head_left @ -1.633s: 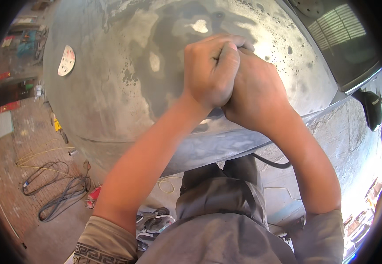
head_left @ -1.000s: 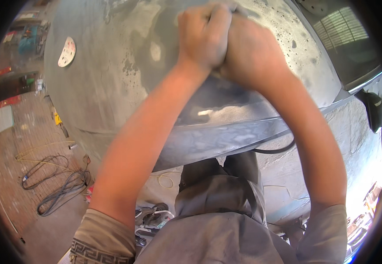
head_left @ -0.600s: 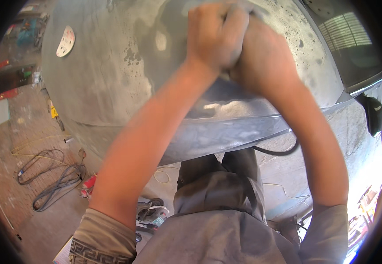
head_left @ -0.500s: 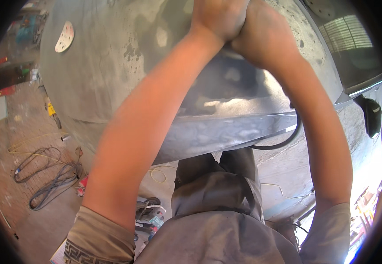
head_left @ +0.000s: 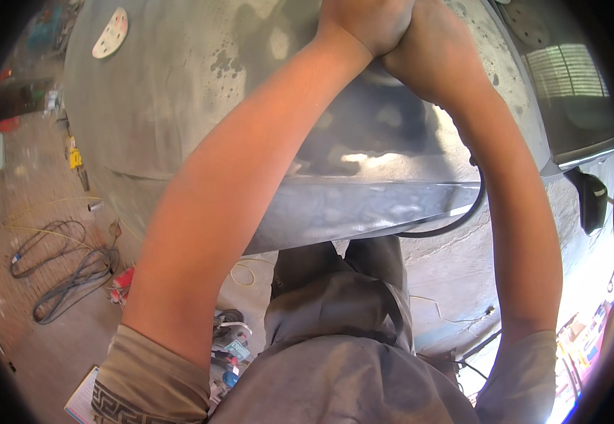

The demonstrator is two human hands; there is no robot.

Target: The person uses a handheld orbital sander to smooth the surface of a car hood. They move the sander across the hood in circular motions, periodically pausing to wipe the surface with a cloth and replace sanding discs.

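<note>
My left hand (head_left: 369, 27) and my right hand (head_left: 435, 55) are pressed together at the top edge of the view, over a car's sanded hood (head_left: 172, 92). Both look closed, with the fingers curled away from me. Whatever they grip is hidden beneath them. A black hose (head_left: 448, 230) runs from under my right forearm and curves below the fender edge. Around my hands the paint is patchy, with dark grey and pale worn areas. Far left on the hood lies a white sanding disc (head_left: 111, 33) with holes.
Another perforated disc (head_left: 524, 22) is by the windshield (head_left: 568, 85). A side mirror (head_left: 591, 201) juts out on the right. Coiled cables (head_left: 77, 283) lie on the floor at left, near a red object (head_left: 121, 286). Tools and small items (head_left: 230, 346) sit beside my legs.
My hands have shifted slightly toward me and remain together over the hood. The view has tilted a little, so the hood and its disc appear higher.
</note>
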